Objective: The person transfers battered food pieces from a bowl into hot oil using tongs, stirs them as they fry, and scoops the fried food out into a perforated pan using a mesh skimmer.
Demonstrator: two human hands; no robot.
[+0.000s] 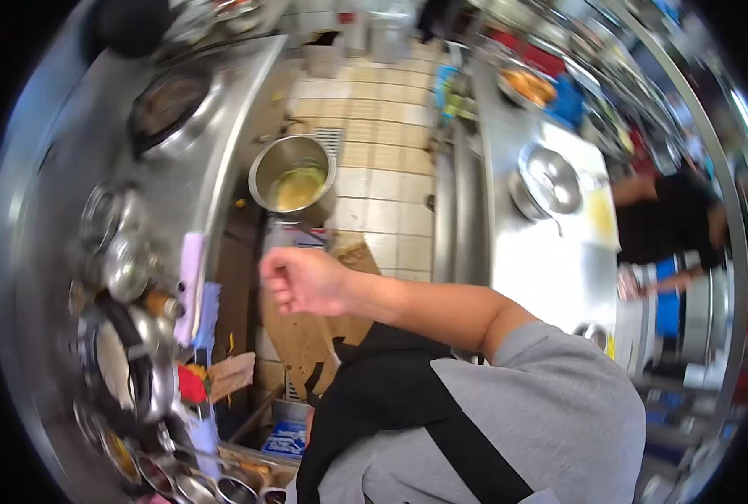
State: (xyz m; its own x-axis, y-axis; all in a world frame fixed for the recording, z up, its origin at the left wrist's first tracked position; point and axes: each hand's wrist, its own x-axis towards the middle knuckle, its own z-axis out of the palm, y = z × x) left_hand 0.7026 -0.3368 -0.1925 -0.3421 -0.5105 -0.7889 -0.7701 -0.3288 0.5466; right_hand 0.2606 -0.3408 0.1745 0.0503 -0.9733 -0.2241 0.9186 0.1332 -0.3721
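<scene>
My right hand (pixel 302 281) reaches across in front of my body, above a flattened piece of cardboard on the floor. Its fingers are curled in toward the palm, and I see nothing held in them. Beyond the hand stands a deep metal pot (pixel 265 172) with yellowish liquid (pixel 300 186) in it. Between the hand and the left counter edge hang a pinkish cloth (pixel 191 273) and a bluish cloth (pixel 209 307). My left hand does not show.
On the left steel counter (pixel 181 181) are a dark wok (pixel 168 109), a metal pot with white contents (pixel 113 365) and several small containers. The right counter (pixel 525 277) carries a metal bowl (pixel 550 181). Past it stands another person in black (pixel 668 218). Tiled floor (pixel 391 181) runs between the counters.
</scene>
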